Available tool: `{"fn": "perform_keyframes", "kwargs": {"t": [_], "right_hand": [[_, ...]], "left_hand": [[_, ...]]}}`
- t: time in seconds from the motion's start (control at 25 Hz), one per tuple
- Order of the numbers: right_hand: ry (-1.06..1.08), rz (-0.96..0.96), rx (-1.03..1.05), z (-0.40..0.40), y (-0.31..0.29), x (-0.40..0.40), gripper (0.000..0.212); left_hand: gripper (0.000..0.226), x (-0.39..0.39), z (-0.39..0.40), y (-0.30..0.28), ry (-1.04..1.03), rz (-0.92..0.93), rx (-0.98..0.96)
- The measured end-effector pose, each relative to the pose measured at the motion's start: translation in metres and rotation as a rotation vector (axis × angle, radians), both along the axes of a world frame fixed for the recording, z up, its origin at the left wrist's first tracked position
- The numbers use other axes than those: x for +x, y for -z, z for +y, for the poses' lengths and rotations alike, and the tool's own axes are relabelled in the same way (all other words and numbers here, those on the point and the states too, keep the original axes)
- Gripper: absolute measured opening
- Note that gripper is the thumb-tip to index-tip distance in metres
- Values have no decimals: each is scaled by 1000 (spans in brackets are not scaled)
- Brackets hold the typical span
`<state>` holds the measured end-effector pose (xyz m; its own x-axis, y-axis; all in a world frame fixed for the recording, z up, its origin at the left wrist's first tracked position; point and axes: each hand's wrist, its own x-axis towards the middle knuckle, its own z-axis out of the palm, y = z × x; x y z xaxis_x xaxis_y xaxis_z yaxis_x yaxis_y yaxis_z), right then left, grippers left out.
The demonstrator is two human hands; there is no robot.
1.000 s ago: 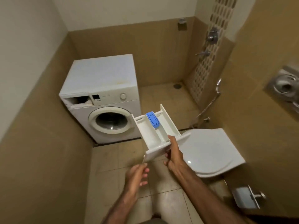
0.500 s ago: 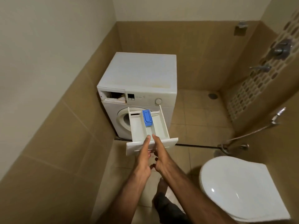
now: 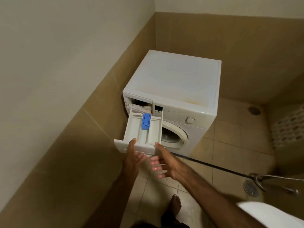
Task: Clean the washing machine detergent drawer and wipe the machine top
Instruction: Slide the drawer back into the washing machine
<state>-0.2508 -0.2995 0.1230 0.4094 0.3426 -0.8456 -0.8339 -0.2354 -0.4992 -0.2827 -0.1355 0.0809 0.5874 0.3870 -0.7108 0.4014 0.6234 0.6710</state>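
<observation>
Head view: both hands (image 3: 134,157) under detergent drawer (image 3: 143,134), no legible writing.

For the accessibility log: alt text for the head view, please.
Both hands, left hand and right hand, hold a white detergent drawer with a blue insert at the open slot of a washing machine in a tan-tiled bathroom.
</observation>
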Motion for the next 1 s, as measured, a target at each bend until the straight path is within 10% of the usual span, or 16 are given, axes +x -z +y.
{"fn": "perform_keyframes", "kwargs": {"t": [0.4, 1.0], "right_hand": [[0, -838, -550, 27, 25, 170, 26], [-579, -952, -967, 30, 57, 307, 91]], "left_hand": [[80, 80, 115, 56, -7, 55, -20], [83, 151, 187, 100, 84, 128, -70]]}}
